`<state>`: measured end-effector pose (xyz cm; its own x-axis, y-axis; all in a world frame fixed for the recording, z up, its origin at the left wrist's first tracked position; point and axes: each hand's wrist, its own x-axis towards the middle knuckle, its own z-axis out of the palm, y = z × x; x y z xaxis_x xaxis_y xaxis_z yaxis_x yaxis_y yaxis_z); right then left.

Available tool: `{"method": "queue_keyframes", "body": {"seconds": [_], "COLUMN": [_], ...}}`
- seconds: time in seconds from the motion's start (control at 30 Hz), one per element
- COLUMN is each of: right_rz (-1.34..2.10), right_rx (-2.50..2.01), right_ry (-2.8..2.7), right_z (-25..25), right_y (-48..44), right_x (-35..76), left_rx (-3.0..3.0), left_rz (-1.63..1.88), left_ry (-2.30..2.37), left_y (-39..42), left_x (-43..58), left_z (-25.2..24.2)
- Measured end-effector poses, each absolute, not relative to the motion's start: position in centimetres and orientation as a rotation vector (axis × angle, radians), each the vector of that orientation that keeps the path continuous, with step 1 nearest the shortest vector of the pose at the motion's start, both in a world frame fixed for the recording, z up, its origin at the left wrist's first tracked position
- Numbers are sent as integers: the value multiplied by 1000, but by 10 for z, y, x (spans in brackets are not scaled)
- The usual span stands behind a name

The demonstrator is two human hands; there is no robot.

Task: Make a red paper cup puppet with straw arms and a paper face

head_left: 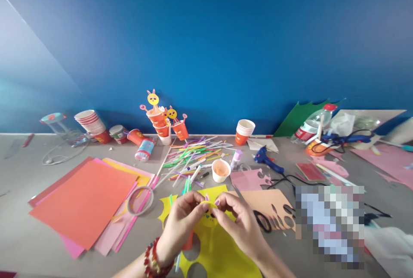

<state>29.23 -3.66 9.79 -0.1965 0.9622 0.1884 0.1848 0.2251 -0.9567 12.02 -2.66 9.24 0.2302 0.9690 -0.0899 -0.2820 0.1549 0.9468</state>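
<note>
My left hand [182,220] and my right hand [240,222] meet over a small yellow paper face [209,214] with drawn eyes, and both pinch it at its edges. It is held just above a yellow paper sheet [219,252] with round holes cut out of it. A red bead bracelet [154,261] circles my left wrist. An orange cup is partly hidden under my left hand.
Orange and pink paper sheets [85,198] and a tape ring [140,200] lie left. Coloured straws [190,157], a white cup [221,170], decorated orange cups [163,123], a blue glue gun [267,162], scissors [263,222] and a peach cut sheet [267,202] lie around.
</note>
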Motion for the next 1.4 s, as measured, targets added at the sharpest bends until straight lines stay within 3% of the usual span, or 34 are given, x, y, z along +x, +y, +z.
{"method": "queue_keyframes", "body": {"seconds": [0.8, 1.2, 1.4], "right_rz": [883, 564, 692], "right_rx": [-1111, -1100, -1049], "right_ry": [-1618, -1695, -1625], "right_z": [95, 88, 89], "right_y": [-37, -41, -44], "right_x": [290, 287, 283], "left_rx": [1089, 2016, 1753], "left_rz": [1127, 1326, 1333], "left_ry": [967, 1268, 1258], "left_y": [-27, -49, -52], "left_x": [116, 119, 124], "left_z": [79, 69, 69]}}
